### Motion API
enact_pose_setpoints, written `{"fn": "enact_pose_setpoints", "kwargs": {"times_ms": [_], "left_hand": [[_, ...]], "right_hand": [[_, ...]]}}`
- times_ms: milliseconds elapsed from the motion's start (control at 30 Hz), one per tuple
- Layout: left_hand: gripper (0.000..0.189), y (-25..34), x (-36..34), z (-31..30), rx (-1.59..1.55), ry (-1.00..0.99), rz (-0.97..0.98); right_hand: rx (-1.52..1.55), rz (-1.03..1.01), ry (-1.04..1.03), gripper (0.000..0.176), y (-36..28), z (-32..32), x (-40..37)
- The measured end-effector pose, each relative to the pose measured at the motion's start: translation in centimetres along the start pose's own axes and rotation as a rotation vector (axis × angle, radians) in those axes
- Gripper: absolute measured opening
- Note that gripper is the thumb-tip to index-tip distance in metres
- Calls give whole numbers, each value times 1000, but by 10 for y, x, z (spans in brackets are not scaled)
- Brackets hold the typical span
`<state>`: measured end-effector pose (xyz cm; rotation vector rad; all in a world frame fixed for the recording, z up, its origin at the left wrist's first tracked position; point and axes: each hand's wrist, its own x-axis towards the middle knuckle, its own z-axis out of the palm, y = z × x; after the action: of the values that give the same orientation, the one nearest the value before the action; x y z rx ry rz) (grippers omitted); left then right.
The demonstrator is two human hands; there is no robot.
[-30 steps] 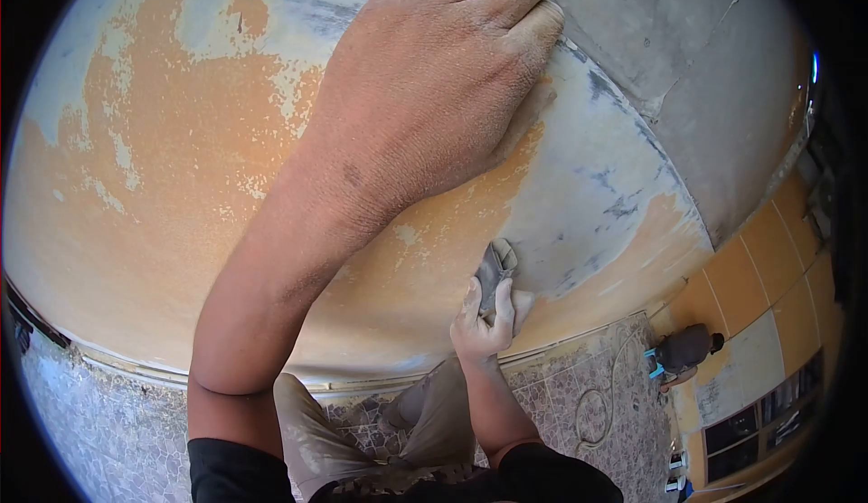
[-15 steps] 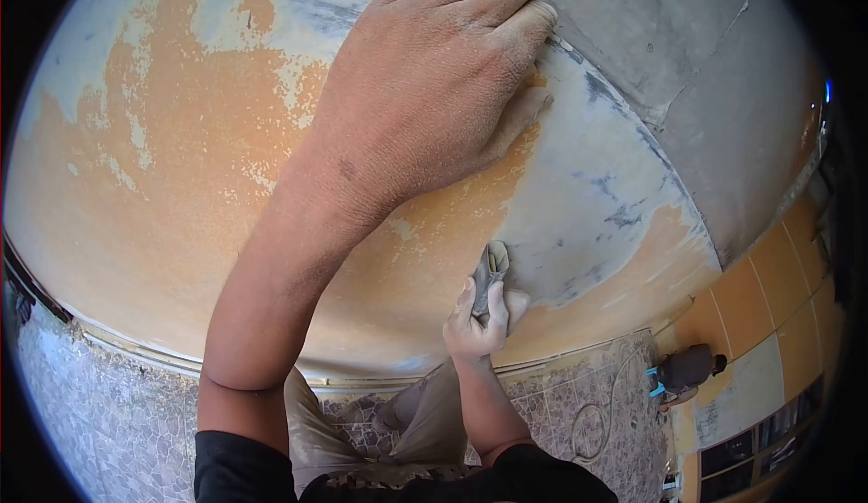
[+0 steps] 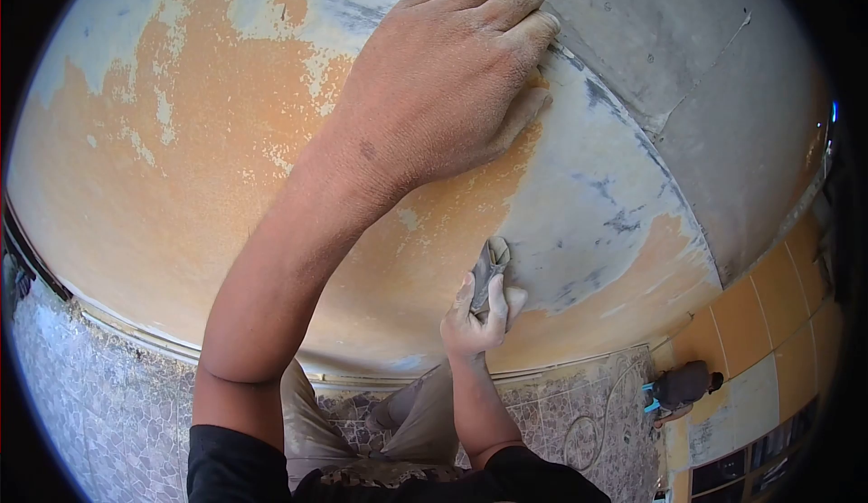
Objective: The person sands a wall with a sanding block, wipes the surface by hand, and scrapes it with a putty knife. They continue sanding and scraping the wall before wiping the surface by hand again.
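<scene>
My left hand is large in the upper middle, its back towards me, knuckles bent and fingers curled down at the panel near a seam. Pale dust coats its fingers; whatever lies under them is hidden. Lower down, my right hand, also dusty, pinches a folded grey sheet of sandpaper between thumb and fingers, its open fold pointing away from me. Both hands are over a big curved panel with patches of orange-tan, whitish and blue-grey finish.
Beyond the seam lies a grey, dusty surface with a crack-like line. Stone-patterned paving runs below the panel's near edge, with a looped hose at the right. Another person is farther off, beside an orange tiled wall.
The view has shifted slightly, so the panel's patches appear farther right. My left forearm and wrist have swung a little to the right. My right hand keeps hold of the sandpaper almost in place.
</scene>
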<state>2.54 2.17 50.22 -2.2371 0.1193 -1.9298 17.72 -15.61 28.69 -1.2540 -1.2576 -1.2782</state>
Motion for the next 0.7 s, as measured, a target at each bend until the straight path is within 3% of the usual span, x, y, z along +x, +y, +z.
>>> {"fn": "enact_pose_setpoints", "kwargs": {"times_ms": [100, 233, 433, 533, 633, 700], "left_hand": [[47, 7, 1, -4, 160, -26, -9], [47, 4, 1, 3, 74, 20, -16], [45, 0, 1, -3, -8, -13, -1], [45, 11, 2, -7, 131, -91, -25], [45, 15, 1, -4, 111, -7, -47], [44, 8, 0, 4, 111, 43, -22]], "right_hand": [[37, -19, -50, 46, -9, 3, 61], [-18, -82, -47, 50, -18, 20, 124], [45, 34, 36, 46, -4, -1, -8], [50, 43, -28, 45, -3, -1, 14], [-11, -77, -57, 45, -13, 10, 96], [15, -74, -46, 49, -16, 16, 112]]}}
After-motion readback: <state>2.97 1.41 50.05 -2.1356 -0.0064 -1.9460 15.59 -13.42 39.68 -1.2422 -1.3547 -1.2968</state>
